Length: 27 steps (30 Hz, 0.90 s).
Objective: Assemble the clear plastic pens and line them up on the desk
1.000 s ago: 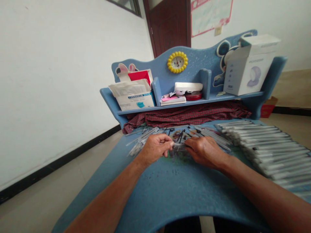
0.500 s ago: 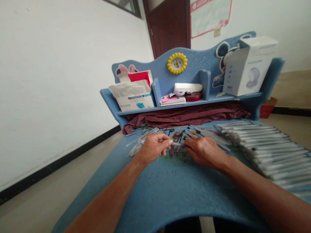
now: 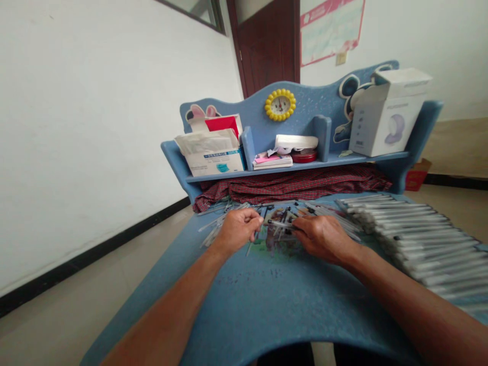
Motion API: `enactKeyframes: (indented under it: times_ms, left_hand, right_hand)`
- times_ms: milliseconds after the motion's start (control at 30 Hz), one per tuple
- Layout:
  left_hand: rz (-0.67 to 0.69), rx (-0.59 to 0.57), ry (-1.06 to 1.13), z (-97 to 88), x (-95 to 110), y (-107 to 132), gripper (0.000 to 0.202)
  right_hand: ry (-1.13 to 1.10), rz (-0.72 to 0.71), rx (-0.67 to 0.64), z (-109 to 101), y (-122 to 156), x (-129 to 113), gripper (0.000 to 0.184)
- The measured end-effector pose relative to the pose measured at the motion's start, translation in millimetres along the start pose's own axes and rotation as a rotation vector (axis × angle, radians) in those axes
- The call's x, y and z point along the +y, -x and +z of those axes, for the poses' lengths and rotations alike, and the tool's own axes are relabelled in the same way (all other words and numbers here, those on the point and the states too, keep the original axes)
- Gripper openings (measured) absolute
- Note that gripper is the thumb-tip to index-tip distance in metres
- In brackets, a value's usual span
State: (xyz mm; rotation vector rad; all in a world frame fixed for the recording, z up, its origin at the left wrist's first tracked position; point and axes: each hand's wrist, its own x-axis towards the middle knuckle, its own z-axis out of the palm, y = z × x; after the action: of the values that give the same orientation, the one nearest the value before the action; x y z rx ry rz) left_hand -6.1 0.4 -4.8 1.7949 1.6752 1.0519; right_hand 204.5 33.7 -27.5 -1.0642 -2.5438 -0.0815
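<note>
Right hand — palm down — pinches a clear tube.

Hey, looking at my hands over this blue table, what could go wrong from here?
The right hand holds a slim clear plastic tube by one end, so it might tip or slip among the loose clear plastic tubes. The right forearm looks close to the big pile of whitish slim tubes and could nudge it. The small round black piece on that pile might roll off.
</note>
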Motion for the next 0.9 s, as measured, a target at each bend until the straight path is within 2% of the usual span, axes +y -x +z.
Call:
enactKeyframes:
  times_ms: [100,167,267,400,500,633,767,900]
  left_hand:
    - [0.010,0.019,-0.040,-1.4,-1.9,-1.0,0.017]
    - [0.012,0.010,-0.042,-2.3,-3.2,-1.4,0.018]
    - [0.012,-0.029,-0.071,-4.0,-5.5,-2.0,0.016]
    - [0.022,-0.062,-0.229,-7.1,-9.4,-2.9,0.014]
    - [0.054,-0.102,-0.414,-10.0,-12.4,-3.0,0.016]
    - [0.068,-0.181,-0.624,-13.5,-17.2,-2.5,0.013]
    - [0.059,-0.202,-0.706,-15.6,-21.1,-3.3,0.011]
    - [0.028,-0.167,-0.723,-17.6,-23.8,-4.7,0.014]
  right_hand:
    - [-0.208,0.066,0.042,2.6,-2.8,3.9,0.020]
    - [-0.502,0.152,0.043,4.8,-5.1,4.8,0.019]
    - [-0.972,0.329,-0.023,7.4,-7.7,4.1,0.021]
    - [-1.300,0.410,-0.041,9.8,-7.8,4.8,0.027]
    - [-1.439,0.427,-0.078,11.9,-6.4,7.7,0.028]
    - [-1.488,0.453,-0.113,14.7,-5.5,10.7,0.025]
    - [-1.507,0.460,-0.114,15.5,-5.5,11.0,0.023]
    - [-1.532,0.478,-0.118,14.5,-5.6,10.7,0.021]
